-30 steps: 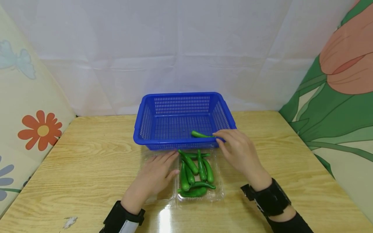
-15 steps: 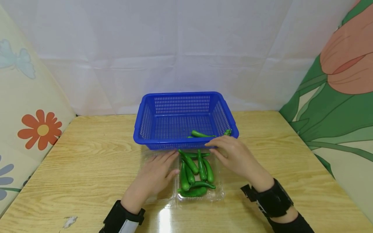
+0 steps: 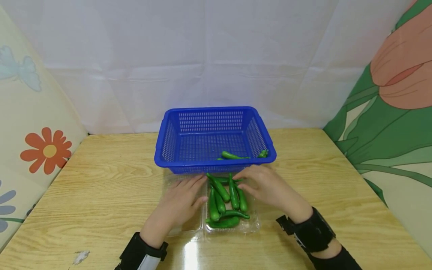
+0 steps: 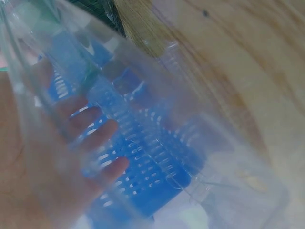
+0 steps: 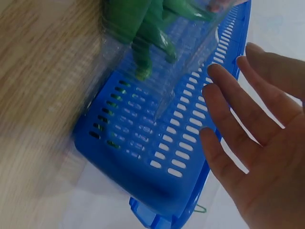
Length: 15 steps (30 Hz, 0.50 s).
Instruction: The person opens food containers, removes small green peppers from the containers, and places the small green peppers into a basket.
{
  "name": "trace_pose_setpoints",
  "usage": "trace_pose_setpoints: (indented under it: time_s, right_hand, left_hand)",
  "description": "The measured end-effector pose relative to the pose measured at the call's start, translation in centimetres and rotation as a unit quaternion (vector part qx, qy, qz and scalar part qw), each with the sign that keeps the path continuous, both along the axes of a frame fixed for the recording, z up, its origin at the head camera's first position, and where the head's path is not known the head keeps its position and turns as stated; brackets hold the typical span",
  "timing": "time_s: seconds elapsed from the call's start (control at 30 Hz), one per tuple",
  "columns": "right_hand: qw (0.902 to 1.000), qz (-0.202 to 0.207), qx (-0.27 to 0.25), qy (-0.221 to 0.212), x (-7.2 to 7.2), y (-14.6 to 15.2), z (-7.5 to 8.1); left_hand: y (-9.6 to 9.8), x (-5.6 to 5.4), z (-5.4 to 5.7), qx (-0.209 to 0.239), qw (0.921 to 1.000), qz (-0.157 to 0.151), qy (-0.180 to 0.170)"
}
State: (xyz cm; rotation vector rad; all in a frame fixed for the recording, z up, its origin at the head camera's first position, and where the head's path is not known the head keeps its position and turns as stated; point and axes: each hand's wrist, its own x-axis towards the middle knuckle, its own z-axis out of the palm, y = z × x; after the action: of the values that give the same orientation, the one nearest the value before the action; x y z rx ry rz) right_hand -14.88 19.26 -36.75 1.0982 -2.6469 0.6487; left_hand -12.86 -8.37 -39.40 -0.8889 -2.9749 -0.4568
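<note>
A clear plastic clamshell box (image 3: pixel 254 223) lies unfolded near the middle of the table. Several green chili peppers (image 3: pixel 221 193) fill its right half. My left hand (image 3: pixel 182 202) rests flat on the left half, its fingers spread; through the clear plastic the left wrist view also shows that hand (image 4: pixel 62 157). My right hand (image 3: pixel 270 183) hovers at the upper right of the peppers, with its fingertips overlapping an upright one. In the right wrist view the right hand (image 5: pixel 267 143) has its fingers apart and holds nothing.
Behind the box, right at its far edge, stands a blue perforated basket (image 3: pixel 215 164). Inside it are a green pepper (image 3: pixel 233 155) and another pepper's stem end (image 3: pixel 263 153) by the right corner. A white cloth (image 3: pixel 202 56) hangs behind the table.
My right hand has drawn back from the basket's near rim toward the peppers in the box. A pepper end at the basket's right corner has come into view. My left hand stayed still.
</note>
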Motion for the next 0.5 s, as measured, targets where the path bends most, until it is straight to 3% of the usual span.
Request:
trace_pose_setpoints:
  time_s: [0.5]
  right_hand:
    - [0.9958,-0.010,0.062,-0.067,0.47,-0.86,-0.38]
  left_hand:
    - [0.07,0.06,0.09,-0.003,1.0000,0.003,-0.001]
